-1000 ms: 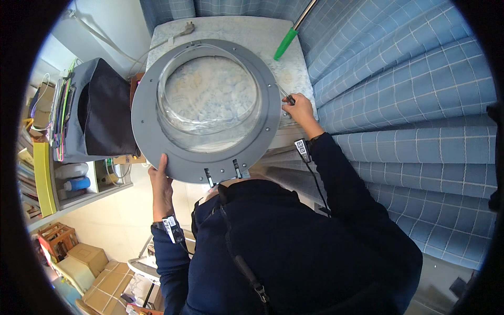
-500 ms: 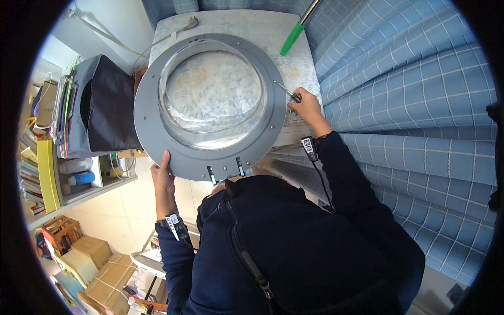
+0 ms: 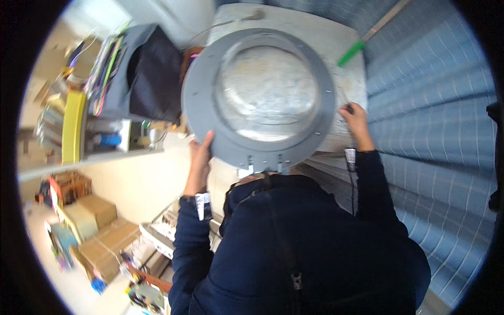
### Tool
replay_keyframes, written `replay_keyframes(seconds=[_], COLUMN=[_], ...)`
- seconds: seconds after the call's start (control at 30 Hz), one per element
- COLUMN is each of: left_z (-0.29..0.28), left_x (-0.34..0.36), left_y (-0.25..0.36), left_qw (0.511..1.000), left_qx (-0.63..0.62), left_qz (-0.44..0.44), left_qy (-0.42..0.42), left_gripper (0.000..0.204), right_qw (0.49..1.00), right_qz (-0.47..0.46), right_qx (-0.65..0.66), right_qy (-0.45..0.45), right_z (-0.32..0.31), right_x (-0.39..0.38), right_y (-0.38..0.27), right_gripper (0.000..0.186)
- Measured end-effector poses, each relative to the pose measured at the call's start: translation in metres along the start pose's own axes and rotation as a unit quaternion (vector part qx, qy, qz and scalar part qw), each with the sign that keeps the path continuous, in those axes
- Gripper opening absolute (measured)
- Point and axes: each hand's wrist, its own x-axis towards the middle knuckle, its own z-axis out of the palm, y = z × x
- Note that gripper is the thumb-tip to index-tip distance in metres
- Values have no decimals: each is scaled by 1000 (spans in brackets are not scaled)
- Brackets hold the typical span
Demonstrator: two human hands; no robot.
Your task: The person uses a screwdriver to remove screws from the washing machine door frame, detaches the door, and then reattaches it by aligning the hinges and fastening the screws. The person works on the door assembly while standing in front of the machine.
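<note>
A round grey washing machine door with a clear bulging window rests over a pale marbled surface. Small screws dot its ring, and two slots show on the near side. My left hand grips the lower left rim, thumb on top and fingers hidden beneath. Off the right side of the ring, my right hand is closed around the dark handle of a screwdriver. Its thin shaft is blurred and points up and away, apart from the door.
Behind the door lie a plug with a cord and a green-handled rod. Blue checked curtains hang along the right. A dark fabric box tops a shelf at left, with cardboard boxes on the floor below.
The whole view has shifted, so everything sits further right and is blurred. My right hand has drawn the screwdriver away from the ring's right edge. My left hand keeps its hold.
</note>
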Motion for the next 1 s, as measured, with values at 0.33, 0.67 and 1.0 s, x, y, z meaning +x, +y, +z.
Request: replay_keyframes(seconds=[0.33, 0.67, 1.0], left_z=[10, 17, 28], left_x=[-2, -6, 3], left_y=[0, -1, -23], left_qw=[1000, 999, 998], left_qx=[-19, -49, -38], left_qz=[-22, 23, 27], left_qy=[8, 3, 31], left_gripper=[70, 75, 71], right_qw=[997, 948, 951], right_qz=[51, -243, -196], right_qx=[45, 114, -191], right_qy=[25, -170, -144], right_z=[-28, 93, 272], right_x=[4, -12, 32], right_y=[-81, -359, -367], right_gripper=[12, 22, 17])
